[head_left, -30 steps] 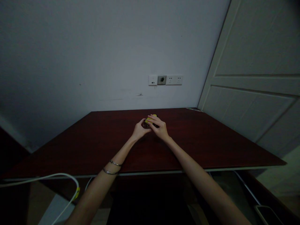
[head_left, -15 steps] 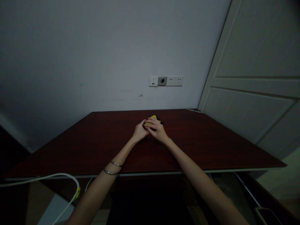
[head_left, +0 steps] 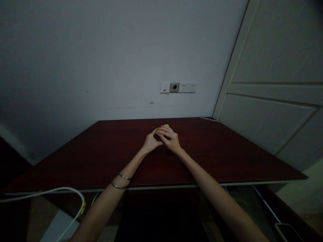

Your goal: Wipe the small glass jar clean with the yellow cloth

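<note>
A small yellow object [head_left: 166, 125] with a dark part is between my two hands, over the far middle of the dark red table [head_left: 106, 151]. Its kind cannot be made out, since my fingers cover most of it. My left hand [head_left: 150, 142] grips its near left side, with thumb and fingers curved. Over its top and right side lie the bent fingers of my right hand [head_left: 172, 139]. The fingertips of both hands meet around the object. Two metal bangles [head_left: 120, 185] circle my left wrist.
Behind the table, a pale wall [head_left: 121, 60] carries a row of sockets and a switch [head_left: 178, 87]. A white panelled door [head_left: 272, 80] stands at the right. A white cable [head_left: 58, 189] loops past the front left edge. A phone-like object [head_left: 289, 232] shows at the lower right.
My right hand has turned slightly over the yellow object. The dark part that stuck out at its right is now mostly covered. My left hand has hardly moved.
</note>
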A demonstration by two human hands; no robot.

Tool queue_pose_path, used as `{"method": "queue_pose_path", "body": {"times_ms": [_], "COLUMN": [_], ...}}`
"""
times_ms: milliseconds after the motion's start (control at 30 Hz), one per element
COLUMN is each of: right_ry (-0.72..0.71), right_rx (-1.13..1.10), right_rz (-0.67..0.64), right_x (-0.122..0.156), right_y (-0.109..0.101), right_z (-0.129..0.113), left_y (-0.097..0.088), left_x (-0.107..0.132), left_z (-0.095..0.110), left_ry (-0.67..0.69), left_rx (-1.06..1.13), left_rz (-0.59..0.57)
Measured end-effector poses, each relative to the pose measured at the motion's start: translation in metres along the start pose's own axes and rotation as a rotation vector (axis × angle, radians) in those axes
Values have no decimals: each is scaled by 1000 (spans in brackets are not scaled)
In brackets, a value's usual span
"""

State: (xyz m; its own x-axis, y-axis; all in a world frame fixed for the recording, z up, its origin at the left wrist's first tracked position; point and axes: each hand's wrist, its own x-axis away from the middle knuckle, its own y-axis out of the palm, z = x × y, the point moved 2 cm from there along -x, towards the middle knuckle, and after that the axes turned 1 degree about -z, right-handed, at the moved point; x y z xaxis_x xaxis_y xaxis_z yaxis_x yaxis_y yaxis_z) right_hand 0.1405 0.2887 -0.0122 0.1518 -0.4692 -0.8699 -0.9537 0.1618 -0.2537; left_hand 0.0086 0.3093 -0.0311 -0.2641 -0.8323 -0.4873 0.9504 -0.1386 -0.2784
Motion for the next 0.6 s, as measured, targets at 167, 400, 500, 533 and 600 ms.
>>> {"method": "queue_pose_path", "body": {"times_ms": [167, 400, 500, 533, 600], "right_ry": [351, 451, 417, 398, 352], "right_rx": [-222, -410, -419, -410, -373], "right_rz": [159, 244, 130, 80, -25], "right_x": [-8, -11, -11, -11, -11], "right_y": [-14, -15, -15, -15, -15], "right_z": [10, 20, 13, 9, 3], "left_y": [5, 0, -3, -4, -8], "left_x": [5, 0, -1, -1, -1], "left_z": [9, 16, 17, 18, 18], "left_ry": [-39, -107, -125, -131, -159], "left_rx": [95, 315, 340, 337, 312], "left_rz": [-74, -3, 13, 19, 41]}}
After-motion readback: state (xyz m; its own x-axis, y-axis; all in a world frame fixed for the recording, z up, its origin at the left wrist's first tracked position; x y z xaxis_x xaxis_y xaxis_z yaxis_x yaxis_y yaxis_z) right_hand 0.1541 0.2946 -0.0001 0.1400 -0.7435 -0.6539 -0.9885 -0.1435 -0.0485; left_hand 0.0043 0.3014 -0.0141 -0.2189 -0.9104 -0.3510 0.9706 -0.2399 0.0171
